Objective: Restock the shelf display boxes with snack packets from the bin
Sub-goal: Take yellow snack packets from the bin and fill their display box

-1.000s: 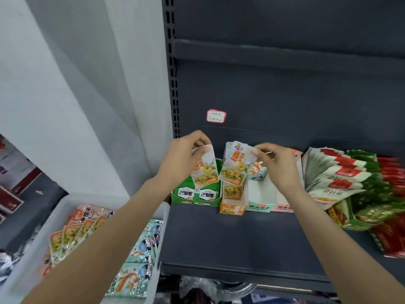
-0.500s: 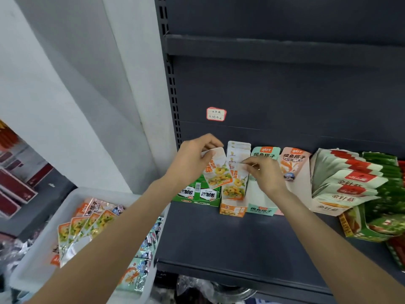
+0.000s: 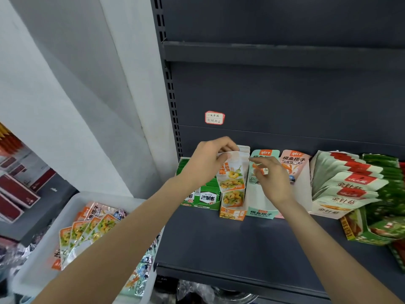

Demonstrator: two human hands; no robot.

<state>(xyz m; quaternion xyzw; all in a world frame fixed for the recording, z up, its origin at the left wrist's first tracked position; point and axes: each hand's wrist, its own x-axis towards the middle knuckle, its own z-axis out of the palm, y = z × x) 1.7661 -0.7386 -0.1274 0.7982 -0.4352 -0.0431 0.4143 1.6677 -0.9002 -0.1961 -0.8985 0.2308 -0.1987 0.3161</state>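
Note:
My left hand pinches the top of a white and orange snack packet standing in the orange display box on the dark shelf. More of the same packets stand behind it. My right hand hovers just to the right, in front of the mint-green display box, its fingers loosely spread and holding nothing. The white bin at lower left holds more orange packets and teal ones.
A green display box stands left of the orange one, against the shelf upright. A pink box and stacks of pale green and dark green packets fill the shelf to the right. An upper shelf edge runs overhead.
Both hands brought packets down into the orange box. My right hand let go of its packet and drew right. My left hand still has the front packet. The view shifted left.

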